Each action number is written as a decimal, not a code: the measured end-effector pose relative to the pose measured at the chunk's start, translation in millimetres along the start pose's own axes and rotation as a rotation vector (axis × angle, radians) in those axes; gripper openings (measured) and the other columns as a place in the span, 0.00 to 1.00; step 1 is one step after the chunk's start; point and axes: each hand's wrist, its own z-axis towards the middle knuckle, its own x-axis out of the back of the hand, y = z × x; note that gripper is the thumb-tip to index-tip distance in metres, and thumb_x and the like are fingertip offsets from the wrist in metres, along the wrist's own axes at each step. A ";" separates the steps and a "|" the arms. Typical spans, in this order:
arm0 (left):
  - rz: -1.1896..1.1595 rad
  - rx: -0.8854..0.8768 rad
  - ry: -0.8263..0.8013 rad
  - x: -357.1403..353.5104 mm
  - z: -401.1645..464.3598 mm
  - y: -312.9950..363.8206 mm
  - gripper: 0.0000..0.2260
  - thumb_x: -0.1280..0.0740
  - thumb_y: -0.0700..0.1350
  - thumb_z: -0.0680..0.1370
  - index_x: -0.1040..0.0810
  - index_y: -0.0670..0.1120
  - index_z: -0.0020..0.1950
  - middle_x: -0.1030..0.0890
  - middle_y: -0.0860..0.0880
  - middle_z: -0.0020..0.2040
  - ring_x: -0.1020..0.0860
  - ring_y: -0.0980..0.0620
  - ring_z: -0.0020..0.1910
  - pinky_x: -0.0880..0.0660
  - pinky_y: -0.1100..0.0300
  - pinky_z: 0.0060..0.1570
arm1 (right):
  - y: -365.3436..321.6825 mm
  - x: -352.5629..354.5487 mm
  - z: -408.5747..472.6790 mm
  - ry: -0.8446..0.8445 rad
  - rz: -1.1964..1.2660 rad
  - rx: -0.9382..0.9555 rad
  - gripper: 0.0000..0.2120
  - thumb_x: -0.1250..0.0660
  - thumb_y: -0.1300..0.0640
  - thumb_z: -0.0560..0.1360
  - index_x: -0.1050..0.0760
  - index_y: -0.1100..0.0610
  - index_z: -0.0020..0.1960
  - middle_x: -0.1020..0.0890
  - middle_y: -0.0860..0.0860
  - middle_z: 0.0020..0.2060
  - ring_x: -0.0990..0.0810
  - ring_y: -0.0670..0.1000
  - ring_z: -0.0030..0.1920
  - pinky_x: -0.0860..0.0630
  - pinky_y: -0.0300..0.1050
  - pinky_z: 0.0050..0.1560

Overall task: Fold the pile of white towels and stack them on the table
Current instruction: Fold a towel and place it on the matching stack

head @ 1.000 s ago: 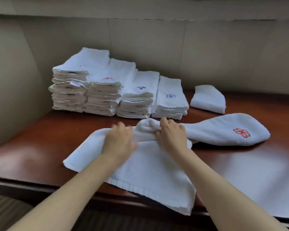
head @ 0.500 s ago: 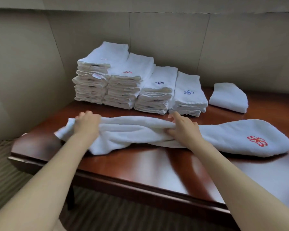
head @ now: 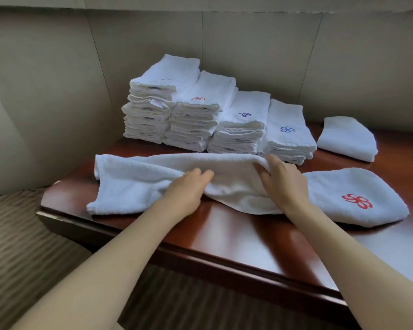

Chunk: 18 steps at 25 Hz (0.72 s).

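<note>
Head view
Left hand: the left hand [head: 188, 190] lies palm down on the long white towel [head: 153, 179], its fingers fairly straight and close together, pressing the cloth flat near the towel's middle; it clasps nothing.
Right hand: the right hand [head: 283, 184] has its fingers curled over a raised fold of the same towel, thumb under the bunched cloth, so it holds the towel's upper layer.
Towel in work: it stretches across the front of the dark wooden table [head: 224, 236], its left end doubled over, its right end rounded and bearing a red flower mark [head: 357, 201].
Folded stacks: four stacks of folded towels [head: 208, 117] stand side by side behind it, stepping down in height from left to right, close to the wall panels [head: 248, 55].
Single towel: one folded towel [head: 347, 138] lies apart, to the right of the stacks.
Hidden or unclear: the right palm and fingertips are buried in the fold; the table's right part runs out of view; the marks on the stacked towels are too small to read; the carpet [head: 22, 234] is blurred.
</note>
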 end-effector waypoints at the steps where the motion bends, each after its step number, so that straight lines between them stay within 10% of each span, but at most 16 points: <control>1: 0.042 0.040 0.029 4.0 1.7 -3.3 0.19 0.44 0.31 0.75 0.33 0.45 0.63 0.28 0.43 0.56 0.27 0.41 0.58 0.31 0.50 0.49 | 3.0 1.9 -1.8 0.087 -0.039 0.043 0.11 0.38 0.53 0.78 0.26 0.58 0.57 0.20 0.58 0.48 0.22 0.63 0.49 0.34 0.50 0.41; 4: 0.093 0.148 0.140 20.3 7.6 -3.5 0.16 0.44 0.31 0.74 0.32 0.45 0.59 0.24 0.44 0.56 0.25 0.41 0.55 0.34 0.52 0.44 | 6.1 1.4 -6.1 0.371 -0.062 0.313 0.15 0.33 0.67 0.68 0.23 0.60 0.54 0.23 0.60 0.45 0.23 0.62 0.42 0.28 0.51 0.41; 7: -0.070 0.281 0.167 32.6 5.7 -9.2 0.12 0.43 0.33 0.71 0.33 0.46 0.50 0.25 0.44 0.44 0.28 0.41 0.44 0.36 0.54 0.40 | -6.1 -4.4 -21.4 0.042 0.109 0.579 0.15 0.40 0.52 0.72 0.22 0.59 0.52 0.22 0.56 0.45 0.21 0.60 0.44 0.23 0.50 0.42; 10: 0.042 0.281 0.237 33.3 0.1 -18.9 0.12 0.38 0.34 0.70 0.29 0.44 0.51 0.25 0.43 0.43 0.28 0.41 0.44 0.36 0.54 0.41 | -4.9 -13.9 -31.1 -0.357 -0.041 0.380 0.26 0.38 0.45 0.73 0.34 0.54 0.68 0.28 0.50 0.64 0.30 0.54 0.65 0.32 0.49 0.63; 13: 0.246 0.008 0.470 27.7 -5.7 -5.6 0.13 0.29 0.35 0.62 0.26 0.42 0.44 0.26 0.42 0.41 0.26 0.41 0.39 0.31 0.52 0.38 | 0.2 -15.0 -23.3 -0.266 -0.083 0.233 0.17 0.38 0.53 0.74 0.31 0.57 0.62 0.26 0.52 0.60 0.28 0.54 0.62 0.30 0.47 0.55; 18: 0.034 0.084 -0.079 3.6 -11.9 22.7 0.21 0.37 0.56 0.77 0.32 0.46 0.65 0.26 0.43 0.60 0.26 0.41 0.60 0.28 0.50 0.54 | -14.8 -2.4 -19.2 -0.176 0.064 0.134 0.07 0.43 0.57 0.78 0.34 0.58 0.42 0.21 0.58 0.44 0.23 0.60 0.48 0.37 0.49 0.38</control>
